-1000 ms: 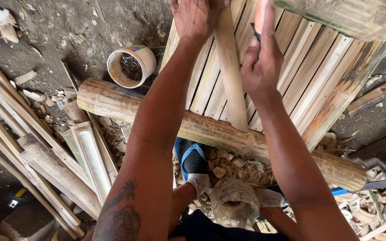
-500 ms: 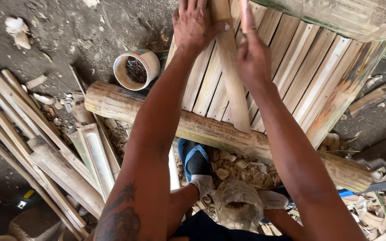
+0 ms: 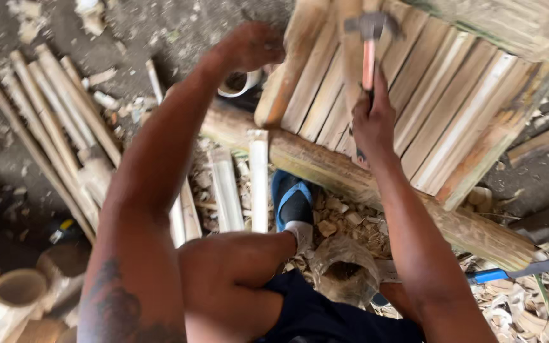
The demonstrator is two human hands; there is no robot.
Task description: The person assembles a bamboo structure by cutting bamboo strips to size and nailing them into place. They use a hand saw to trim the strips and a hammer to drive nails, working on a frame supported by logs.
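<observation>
My right hand (image 3: 373,124) is shut on the reddish handle of a hammer (image 3: 368,57), whose metal head hangs over a panel of bamboo slats (image 3: 452,108). The panel leans on a thick round log (image 3: 312,159). A loose slat (image 3: 287,76) lies on the panel's left side. My left hand (image 3: 249,47) is curled into a fist left of that slat, just above a white cup (image 3: 243,86) on the ground. Whether anything is inside the fist is hidden.
Long split bamboo strips (image 3: 52,121) lie on the dirt at the left, with cut bamboo tubes (image 3: 17,289) at the bottom left. My foot in a blue sandal (image 3: 290,200) rests by the log. A plastic bag (image 3: 344,267) and a blue-handled saw (image 3: 503,274) lie among wood chips.
My left hand has come off the slat and moved left to above the white cup. My right hand has dropped lower on the panel, and the hammer now shows upright.
</observation>
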